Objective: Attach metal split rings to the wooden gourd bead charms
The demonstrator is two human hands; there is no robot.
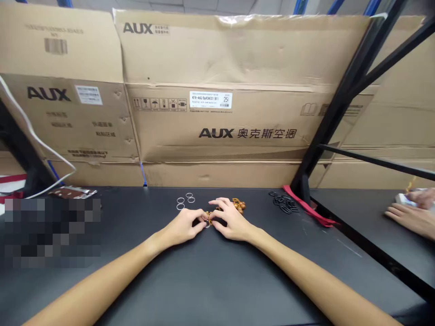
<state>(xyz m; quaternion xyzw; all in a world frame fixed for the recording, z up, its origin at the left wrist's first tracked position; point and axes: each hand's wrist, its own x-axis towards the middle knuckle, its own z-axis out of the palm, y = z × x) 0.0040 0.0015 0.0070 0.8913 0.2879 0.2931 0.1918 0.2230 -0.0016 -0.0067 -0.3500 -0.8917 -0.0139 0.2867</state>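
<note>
My left hand [185, 225] pinches a small metal ring [208, 226] and a bit of yellow-brown cord at the middle of the black table. Close against it, my right hand [231, 222] has thumb and index finger closed on the same cord [210, 221], its other fingers raised. The fingertips hide most of the joint between ring and cord. Several brown wooden gourd-shaped beads [239, 206] on cords lie just behind my right hand. Beyond my left hand, several loose silver rings [181, 200] lie flat.
A pile of black oval clips [284, 203] lies to the right, beside a red strap [307, 208] near a black metal frame [331, 115]. Cardboard boxes [217, 59] stand along the back. Another person's hands [413, 213] work at far right. A white cable [37, 136] hangs at left.
</note>
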